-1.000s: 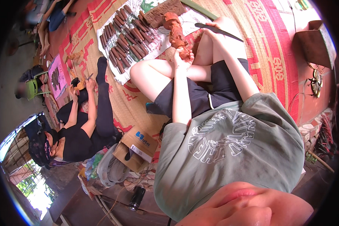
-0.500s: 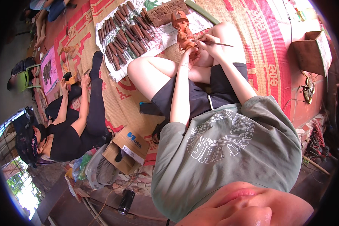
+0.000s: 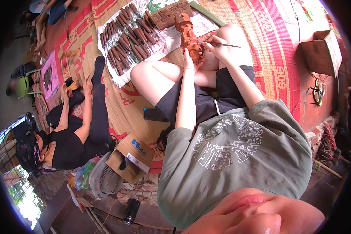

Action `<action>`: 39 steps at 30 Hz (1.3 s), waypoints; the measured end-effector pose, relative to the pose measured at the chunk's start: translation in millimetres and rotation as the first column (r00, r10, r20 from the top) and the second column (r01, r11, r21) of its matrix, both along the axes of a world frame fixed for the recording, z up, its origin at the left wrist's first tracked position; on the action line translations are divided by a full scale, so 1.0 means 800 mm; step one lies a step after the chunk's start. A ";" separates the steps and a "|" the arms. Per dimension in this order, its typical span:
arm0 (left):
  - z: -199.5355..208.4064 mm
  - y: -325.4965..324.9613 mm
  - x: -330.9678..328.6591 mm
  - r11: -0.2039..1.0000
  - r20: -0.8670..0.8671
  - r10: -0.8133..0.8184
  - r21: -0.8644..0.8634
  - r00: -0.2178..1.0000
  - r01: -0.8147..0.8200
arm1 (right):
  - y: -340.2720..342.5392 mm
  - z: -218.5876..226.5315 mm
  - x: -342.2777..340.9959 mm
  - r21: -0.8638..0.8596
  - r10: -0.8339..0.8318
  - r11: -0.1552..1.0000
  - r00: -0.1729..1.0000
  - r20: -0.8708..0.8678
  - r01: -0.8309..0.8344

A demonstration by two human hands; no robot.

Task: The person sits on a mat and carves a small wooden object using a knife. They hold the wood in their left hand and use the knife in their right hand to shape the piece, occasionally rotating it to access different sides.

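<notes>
A reddish-brown carved wooden figure [image 3: 186, 34] stands tilted over my crossed legs, its wide round end pointing away from me. My left hand [image 3: 192, 60] is wrapped round its near end, and part of the carving is hidden by the fingers. In my right hand [image 3: 217, 45] is a thin, dark, brush-like tool [image 3: 229, 45], pinched between the fingers. Its tip meets the side of the figure near my left hand; the exact contact is too small to make out.
Several wood-handled carving tools [image 3: 130, 37] lie in rows on a white cloth [image 3: 123, 80], beside a carved wooden block [image 3: 171, 15]. A wooden box [image 3: 319, 52] stands at right. To the left, a person in black [image 3: 72, 146] sits holding a tool. A cardboard box [image 3: 130, 156] and fan [image 3: 109, 181] are near.
The figure has turned and shifted slightly left in my left hand, whose fingers now reach farther up its side. My right hand keeps its grip on the tool, almost in the same place.
</notes>
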State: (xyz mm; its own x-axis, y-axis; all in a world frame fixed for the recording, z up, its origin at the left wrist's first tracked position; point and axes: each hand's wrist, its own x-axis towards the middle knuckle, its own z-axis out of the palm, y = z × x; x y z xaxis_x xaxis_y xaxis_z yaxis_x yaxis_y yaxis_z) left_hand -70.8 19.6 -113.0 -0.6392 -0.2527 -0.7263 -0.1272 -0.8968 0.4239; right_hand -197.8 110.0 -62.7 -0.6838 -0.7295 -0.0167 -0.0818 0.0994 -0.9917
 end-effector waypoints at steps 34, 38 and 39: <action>0.021 0.019 -0.003 0.895 0.075 0.000 -0.444 0.997 0.034 | 0.004 0.057 0.040 0.163 0.287 0.956 0.895 -0.342 -0.245; 0.023 0.017 -0.004 0.878 0.121 -0.018 -0.474 0.992 0.074 | 0.009 0.043 0.036 0.078 0.263 0.964 0.890 -0.374 -0.252; 0.022 0.017 -0.004 0.890 0.088 -0.012 -0.453 0.996 0.050 | 0.007 0.040 0.035 0.065 0.224 0.974 0.894 -0.389 -0.216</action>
